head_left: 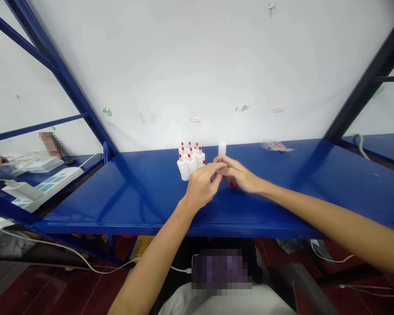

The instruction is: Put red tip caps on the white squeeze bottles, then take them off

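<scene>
Left hand and right hand: fingers curled, meeting; grip contents unclear. Red-tipped white bottles just left of fingers; white container beyond; red pieces beside right fingers.

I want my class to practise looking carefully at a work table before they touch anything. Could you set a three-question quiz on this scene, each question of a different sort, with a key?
1. Multiple choice: What lies on the blue table, to the right of the lone white bottle?
a) a pair of scissors
b) a clear plastic bag
c) a screwdriver

2. True or false: The lone white bottle stands to the right of the group of red-tipped bottles.

3. Fill in the blank: The small pieces on the table, just below the right hand in the picture, are ____ in colour.

Key: 1 b; 2 true; 3 red.
</scene>
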The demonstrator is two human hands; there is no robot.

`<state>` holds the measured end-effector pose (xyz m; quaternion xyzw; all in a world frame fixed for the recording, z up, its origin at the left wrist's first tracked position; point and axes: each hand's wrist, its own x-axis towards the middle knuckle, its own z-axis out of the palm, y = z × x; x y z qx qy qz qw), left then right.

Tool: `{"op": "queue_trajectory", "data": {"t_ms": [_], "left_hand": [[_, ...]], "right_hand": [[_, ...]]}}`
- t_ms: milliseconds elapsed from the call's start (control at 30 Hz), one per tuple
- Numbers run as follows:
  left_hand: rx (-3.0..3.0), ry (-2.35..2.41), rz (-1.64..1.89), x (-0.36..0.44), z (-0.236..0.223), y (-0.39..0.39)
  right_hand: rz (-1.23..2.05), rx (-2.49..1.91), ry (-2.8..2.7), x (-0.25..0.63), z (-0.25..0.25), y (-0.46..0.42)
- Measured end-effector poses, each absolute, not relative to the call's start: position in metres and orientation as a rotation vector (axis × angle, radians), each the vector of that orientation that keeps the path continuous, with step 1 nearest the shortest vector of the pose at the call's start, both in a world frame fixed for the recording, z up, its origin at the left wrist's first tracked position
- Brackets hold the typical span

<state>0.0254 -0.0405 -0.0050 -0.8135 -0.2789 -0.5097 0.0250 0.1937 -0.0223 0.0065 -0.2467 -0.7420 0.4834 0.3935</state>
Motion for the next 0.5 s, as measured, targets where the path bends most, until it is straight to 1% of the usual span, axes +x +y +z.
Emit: {"op": "queue_trajectory", "data": {"t_ms": [100, 167, 267, 333, 400, 500], "left_hand": [[-2.443, -0.932, -1.718, 0.025, 0.0, -0.043], [-2.339, -1.029, -1.867, 0.021, 0.007, -0.042], [-2.165, -1.182, -2.051, 0.012, 0.017, -0.035], [-2.142, -1.227, -2.041, 0.005, 0.021, -0.028], [-2.187, -1.237, -1.958, 0.002, 0.023, -0.022], [-2.256, -1.231, -1.824, 0.001, 0.021, -0.015]], "right_hand": [[1.147, -0.633, -1.934, 0.196, 0.007, -0.02], [1.009, -0.682, -1.985, 0.2, 0.011, -0.013], [0.744, -0.924, -1.938, 0.214, 0.019, 0.009], [0.582, -1.134, -1.778, 0.225, 0.022, 0.03], [0.464, -1.291, -1.682, 0.235, 0.021, 0.053], [0.445, -1.406, -1.681, 0.245, 0.01, 0.084]]}}
